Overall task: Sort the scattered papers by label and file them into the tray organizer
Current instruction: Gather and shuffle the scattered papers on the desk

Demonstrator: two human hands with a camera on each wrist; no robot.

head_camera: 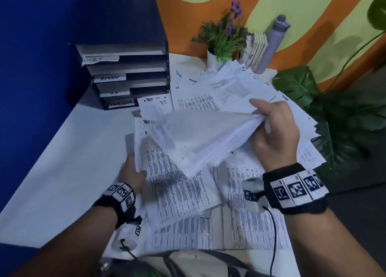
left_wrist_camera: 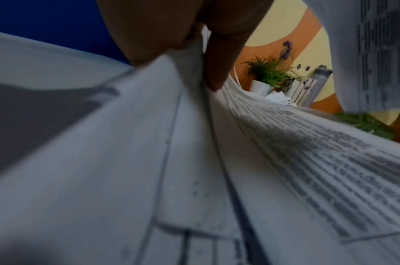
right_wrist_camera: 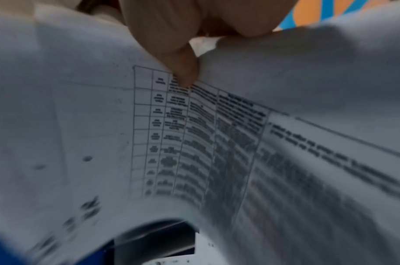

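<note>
1. The right hand (head_camera: 275, 130) pinches one corner of a lifted bundle of papers (head_camera: 200, 139); its fingers (right_wrist_camera: 183, 71) are curled closed on the sheets.
2. The left hand (head_camera: 133, 172) grips the left edge of a printed sheet (head_camera: 177, 185), with the thumb on top and the other fingers (left_wrist_camera: 219, 71) under it.
3. From the right fingers the bundle fans out to the left and toward the person, so its long axis runs diagonally.
4. The tray organizer (head_camera: 125, 76) stands on the desk (head_camera: 69, 162) beyond the left fingers, well apart; I judge the left hand is nearer to it.
5. The scattered papers (head_camera: 229, 89) lie under and beyond both hands.
</note>
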